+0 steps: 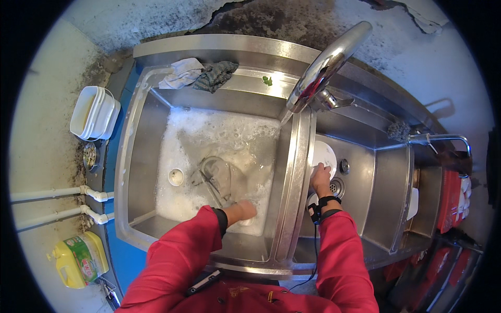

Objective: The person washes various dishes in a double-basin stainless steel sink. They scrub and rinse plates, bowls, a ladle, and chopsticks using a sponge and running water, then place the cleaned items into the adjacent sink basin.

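Note:
My left hand (245, 210) dips into the foamy water (219, 129) of the left sink basin, near its front; something pale shows just under the fingers, but what they grip is hidden. Metal utensils and a dim rounded thing (223, 176) lie under the water beside it. A small white cup or bowl (175, 177) floats at the left of the foam. Over in the right basin, my right hand (321, 176) has its fingers on the edge of a white plate (325, 152). Another white dish (313, 199) is partly hidden below my right wrist.
A chrome faucet (328, 66) arches over the divider, with water running into the left basin. Cloths (215, 76) lie on the back ledge. White tubs (96, 113) and a yellow detergent jug (80, 258) stand at left. A steel scourer (398, 131) and a second tap (442, 139) are at right.

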The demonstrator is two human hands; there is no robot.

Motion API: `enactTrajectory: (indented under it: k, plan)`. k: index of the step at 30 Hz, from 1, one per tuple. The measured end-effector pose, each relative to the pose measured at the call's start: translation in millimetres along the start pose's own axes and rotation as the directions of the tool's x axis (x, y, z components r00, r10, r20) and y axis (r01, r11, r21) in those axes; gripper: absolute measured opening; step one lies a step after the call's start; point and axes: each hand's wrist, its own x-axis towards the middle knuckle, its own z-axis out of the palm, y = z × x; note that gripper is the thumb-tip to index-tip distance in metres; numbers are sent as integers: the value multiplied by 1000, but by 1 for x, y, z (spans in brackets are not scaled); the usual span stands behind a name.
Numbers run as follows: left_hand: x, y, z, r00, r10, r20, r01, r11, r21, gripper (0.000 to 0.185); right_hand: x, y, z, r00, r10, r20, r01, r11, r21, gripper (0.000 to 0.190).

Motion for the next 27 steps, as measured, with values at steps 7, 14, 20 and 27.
enactTrajectory:
  k: [7,14,20,27]
  plan:
    - [-46,-49,-102,744,-484,-460,153,794,-589,16,6,18,15,1000,-25,2,25,996,82,81]
    - [-103,-121,-116,431,-892,-134,-308,-6,-951,18,-10,-16,-57,908,-232,-348,306,936,175,50]
    - [-128,-119,-124,500,-865,-49,-355,-153,-922,22,-145,-131,-116,922,-387,24,288,725,625,49]
    - [-122,-120,-122,606,-794,-48,-264,-144,-954,35,-191,-170,5,798,-361,482,-118,691,713,25]
